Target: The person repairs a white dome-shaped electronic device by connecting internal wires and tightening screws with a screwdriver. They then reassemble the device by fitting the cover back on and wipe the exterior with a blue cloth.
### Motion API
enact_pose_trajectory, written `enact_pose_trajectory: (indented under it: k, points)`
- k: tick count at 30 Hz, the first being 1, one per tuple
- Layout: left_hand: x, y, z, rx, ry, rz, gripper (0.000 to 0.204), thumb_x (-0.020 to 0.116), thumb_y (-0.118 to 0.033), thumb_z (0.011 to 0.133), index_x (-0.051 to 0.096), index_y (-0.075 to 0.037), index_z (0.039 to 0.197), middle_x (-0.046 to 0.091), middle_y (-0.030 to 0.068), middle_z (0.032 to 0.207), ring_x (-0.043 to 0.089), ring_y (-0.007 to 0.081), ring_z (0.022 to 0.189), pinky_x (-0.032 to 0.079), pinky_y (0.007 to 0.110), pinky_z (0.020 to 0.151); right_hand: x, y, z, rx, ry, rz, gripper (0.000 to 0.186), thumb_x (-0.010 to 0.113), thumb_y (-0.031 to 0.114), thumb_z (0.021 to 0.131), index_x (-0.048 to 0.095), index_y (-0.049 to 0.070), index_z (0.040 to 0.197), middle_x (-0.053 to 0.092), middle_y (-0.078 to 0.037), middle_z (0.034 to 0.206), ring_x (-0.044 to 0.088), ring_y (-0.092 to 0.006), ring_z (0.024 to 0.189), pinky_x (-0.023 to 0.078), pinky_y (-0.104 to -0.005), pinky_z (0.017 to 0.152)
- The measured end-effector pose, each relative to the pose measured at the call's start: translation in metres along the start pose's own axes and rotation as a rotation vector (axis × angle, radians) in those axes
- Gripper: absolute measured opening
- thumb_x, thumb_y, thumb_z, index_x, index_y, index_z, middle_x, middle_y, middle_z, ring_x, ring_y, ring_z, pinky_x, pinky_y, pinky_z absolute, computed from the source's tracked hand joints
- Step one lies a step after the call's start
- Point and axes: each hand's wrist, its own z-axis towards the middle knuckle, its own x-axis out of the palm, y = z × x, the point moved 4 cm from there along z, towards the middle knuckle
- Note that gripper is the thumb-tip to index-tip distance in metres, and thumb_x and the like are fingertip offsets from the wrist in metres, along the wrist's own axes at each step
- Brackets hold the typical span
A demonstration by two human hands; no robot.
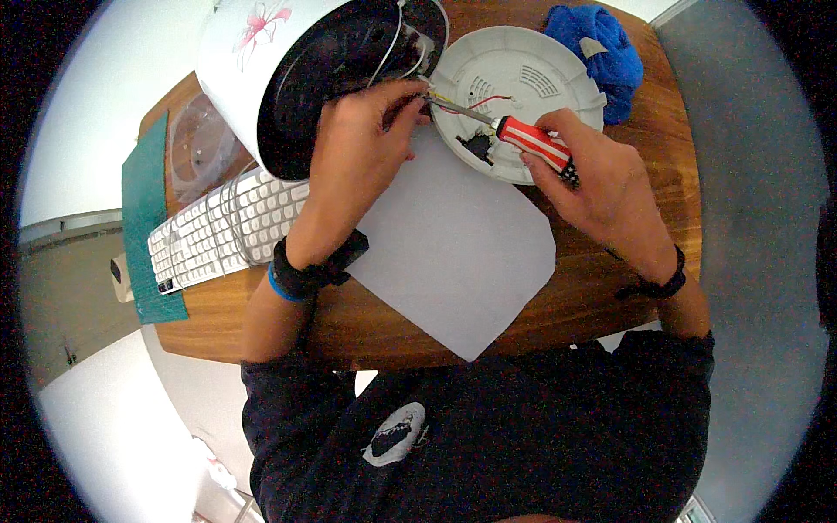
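A white appliance shell (pixel 234 83) with a pink flower print lies on its side, its dark open underside turned toward me. Beside it rests a round off-white base cover (pixel 493 65) with vent slots. Thin red and yellow wires (pixel 499 98) run over this cover. My left hand (pixel 357 144) is closed in a pinch on the wires at the shell's rim; its fingertips partly hide them. My right hand (pixel 597 170) grips a screwdriver (pixel 534 142) by its red-and-white handle. The metal shaft points left, its tip close to my left fingertips.
A white sheet of paper (pixel 462 253) lies under my forearms on the wooden table (pixel 418 336). To the left are a white keyboard (pixel 218 228) wrapped in its cable, a green mat (pixel 144 196) and a clear plastic bag (pixel 196 144). A blue cloth (pixel 606 52) sits at the far right.
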Motion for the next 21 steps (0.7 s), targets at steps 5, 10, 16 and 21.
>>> enact_pose_trajectory:
  k: [5,10,16,21]
  points:
    - [0.0004,0.0002,0.0002,-0.011,0.002,-0.010,0.023,0.068,-0.010,0.101,0.076,0.001,0.120,0.080,0.0158,0.092,0.074,0.0200,0.059,0.058,0.033,0.057,0.0017,-0.0002,-0.0026,0.010,0.002,0.013,0.028,0.075,0.026,0.097,0.061,0.008,0.114,0.072,-0.018,0.089,0.073,-0.0386,0.077,0.056,-0.0476,0.065]
    - [0.0000,-0.0018,-0.0005,-0.038,0.001,-0.012,0.023,0.068,-0.008,0.101,0.076,0.001,0.120,0.080,0.0163,0.093,0.076,0.0198,0.064,0.060,0.032,0.058,0.0018,-0.0007,-0.0020,0.003,-0.005,0.020,0.029,0.078,0.022,0.096,0.064,0.007,0.117,0.073,-0.021,0.090,0.073,-0.0379,0.076,0.056,-0.0444,0.064]
    - [0.0003,-0.0012,-0.0010,-0.041,0.012,-0.006,0.024,0.068,-0.009,0.101,0.075,0.001,0.122,0.080,0.0163,0.094,0.076,0.0203,0.066,0.061,0.032,0.059,0.0065,-0.0010,-0.0026,0.006,0.006,0.009,0.030,0.078,0.021,0.096,0.064,0.006,0.117,0.073,-0.022,0.090,0.074,-0.0386,0.078,0.057,-0.0444,0.066]
    - [0.0001,0.0000,-0.0004,-0.060,0.027,-0.002,0.025,0.068,-0.009,0.101,0.075,0.001,0.122,0.080,0.0166,0.095,0.076,0.0207,0.066,0.061,0.033,0.059,0.0037,0.0009,-0.0033,-0.018,-0.025,0.027,0.029,0.075,0.026,0.097,0.059,0.007,0.112,0.071,-0.017,0.090,0.072,-0.0390,0.077,0.057,-0.0482,0.064]
